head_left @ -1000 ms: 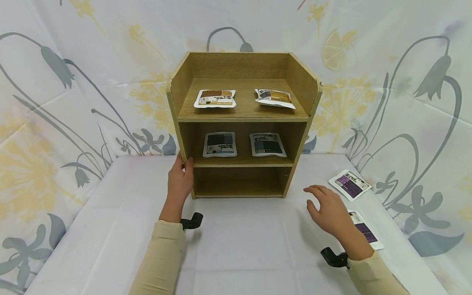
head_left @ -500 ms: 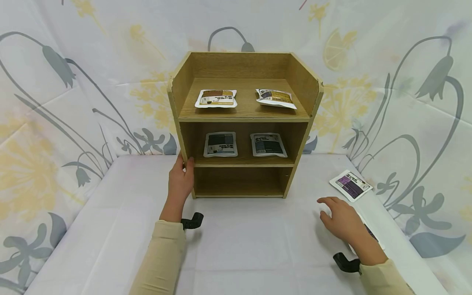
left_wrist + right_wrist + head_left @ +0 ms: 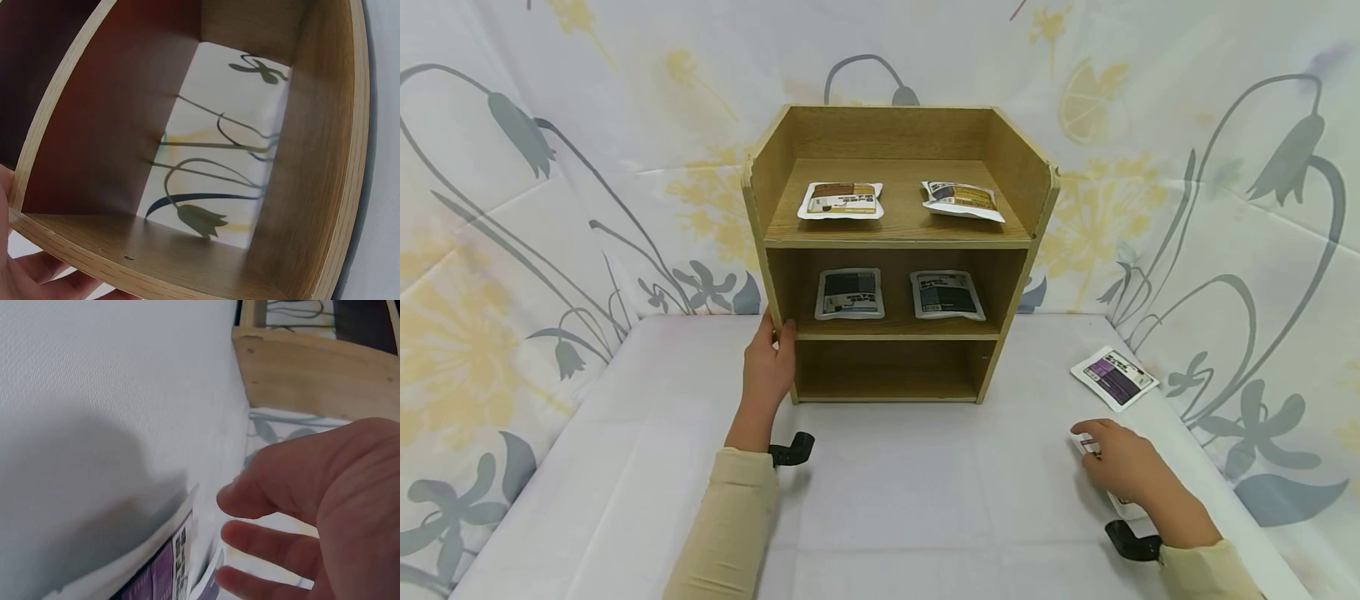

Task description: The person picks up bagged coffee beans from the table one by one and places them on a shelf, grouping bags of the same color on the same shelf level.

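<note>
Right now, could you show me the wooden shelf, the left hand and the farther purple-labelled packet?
Three-tier wooden shelf (image 3: 898,245): head view, front edge of its upper board.
Left hand (image 3: 768,367): head view, back of the hand.
Farther purple-labelled packet (image 3: 1114,380): head view, middle of its printed face.

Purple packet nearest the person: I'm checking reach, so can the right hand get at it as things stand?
Likely yes: the right hand, holding nothing, is over the nearer purple packet, and nothing visible blocks the way between them.
</note>
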Demonstrator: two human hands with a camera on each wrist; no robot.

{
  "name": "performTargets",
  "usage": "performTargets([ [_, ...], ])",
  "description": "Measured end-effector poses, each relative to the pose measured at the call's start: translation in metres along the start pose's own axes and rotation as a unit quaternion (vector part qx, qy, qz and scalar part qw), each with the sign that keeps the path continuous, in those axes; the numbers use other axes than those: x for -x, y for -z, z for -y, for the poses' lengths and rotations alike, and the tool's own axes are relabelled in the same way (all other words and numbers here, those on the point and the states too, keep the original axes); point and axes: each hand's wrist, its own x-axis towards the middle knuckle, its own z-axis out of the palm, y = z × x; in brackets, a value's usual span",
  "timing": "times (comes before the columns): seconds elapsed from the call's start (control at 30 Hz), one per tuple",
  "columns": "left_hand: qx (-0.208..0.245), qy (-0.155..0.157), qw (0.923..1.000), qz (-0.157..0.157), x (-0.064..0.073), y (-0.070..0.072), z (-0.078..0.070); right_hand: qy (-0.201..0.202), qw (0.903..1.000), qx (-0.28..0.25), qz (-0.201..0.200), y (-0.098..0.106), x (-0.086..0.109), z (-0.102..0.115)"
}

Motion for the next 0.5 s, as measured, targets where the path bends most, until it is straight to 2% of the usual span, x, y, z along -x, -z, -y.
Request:
performTargets([
  [0.3,0.002,0.004,1.0000,0.003,-0.001,0.000,0.000,0.017,0.9988,-0.009,0.046,0.001,0.006,-0.012],
  [0.5,-0.001,0.000,1.0000,-0.001,-0.001,-0.001,0.003,0.011,0.9987,-0.009,0.049,0.006,0.009,-0.018],
])
